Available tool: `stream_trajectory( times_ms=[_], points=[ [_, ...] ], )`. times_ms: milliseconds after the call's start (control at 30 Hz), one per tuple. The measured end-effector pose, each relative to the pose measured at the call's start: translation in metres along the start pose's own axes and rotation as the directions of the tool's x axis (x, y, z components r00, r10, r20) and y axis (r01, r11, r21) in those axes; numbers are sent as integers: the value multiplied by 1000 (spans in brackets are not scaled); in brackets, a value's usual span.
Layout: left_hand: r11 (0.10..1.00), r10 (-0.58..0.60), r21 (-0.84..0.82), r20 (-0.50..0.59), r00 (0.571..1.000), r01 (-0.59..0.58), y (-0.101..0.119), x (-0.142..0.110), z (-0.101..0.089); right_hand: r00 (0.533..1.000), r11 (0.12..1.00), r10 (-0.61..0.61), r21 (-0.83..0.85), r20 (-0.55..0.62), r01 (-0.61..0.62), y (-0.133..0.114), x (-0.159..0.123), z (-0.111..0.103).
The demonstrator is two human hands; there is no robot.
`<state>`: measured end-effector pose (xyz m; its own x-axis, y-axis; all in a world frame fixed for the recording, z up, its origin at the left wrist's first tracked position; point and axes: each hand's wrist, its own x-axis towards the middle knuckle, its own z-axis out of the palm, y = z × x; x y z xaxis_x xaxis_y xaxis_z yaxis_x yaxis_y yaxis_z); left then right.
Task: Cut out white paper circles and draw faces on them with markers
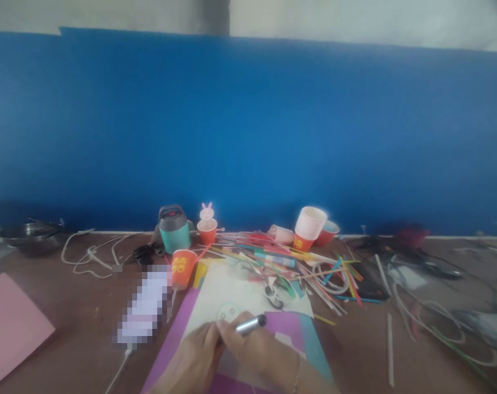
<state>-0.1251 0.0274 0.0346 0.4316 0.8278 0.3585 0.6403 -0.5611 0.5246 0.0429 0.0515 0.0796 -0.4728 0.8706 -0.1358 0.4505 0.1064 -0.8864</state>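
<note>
You have a slim marker pen with a silver barrel and dark end (250,325) at your two hands, which meet just on your side of a faint green circle with two small rings inside it (228,311), drawn on a large white paper sheet (213,284). Your right hand (250,340) is closed around the pen. Your left hand (196,348) comes in from the left with its fingers curled against the right ones; whether it also grips the pen's hidden end, you cannot tell from here.

The pen's long axis runs slantwise, from between your hands out to the right and slightly away from you, so its visible dark end points off to the right of the drawing rather than at it. The circle lies directly beyond your fingers, and your right hand is the nearer, its knuckles seeming to cover the circle's near edge. Under the white sheet, a purple paper sheet (177,326) shows along your left.
</note>
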Motion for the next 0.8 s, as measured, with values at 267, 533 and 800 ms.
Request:
stream_trajectory(
  times_ms=[267, 533, 800],
  points=[
    [895, -446, -107, -266, 854, 434, -20, 0, -7, 984, 999, 37, 22, -173, -34, 11, 18, -73],
    [910, -369, 119, -208, 906, 398, -44, 2, -7, 864, 840, -18, -476, -502, -259, 43, 29, -142],
    [675, -507, 641, 45, 860, 365, -16, 31, -12, 905, 756, -4, -594, -425, -275, 51, 43, -145]
  ],
)
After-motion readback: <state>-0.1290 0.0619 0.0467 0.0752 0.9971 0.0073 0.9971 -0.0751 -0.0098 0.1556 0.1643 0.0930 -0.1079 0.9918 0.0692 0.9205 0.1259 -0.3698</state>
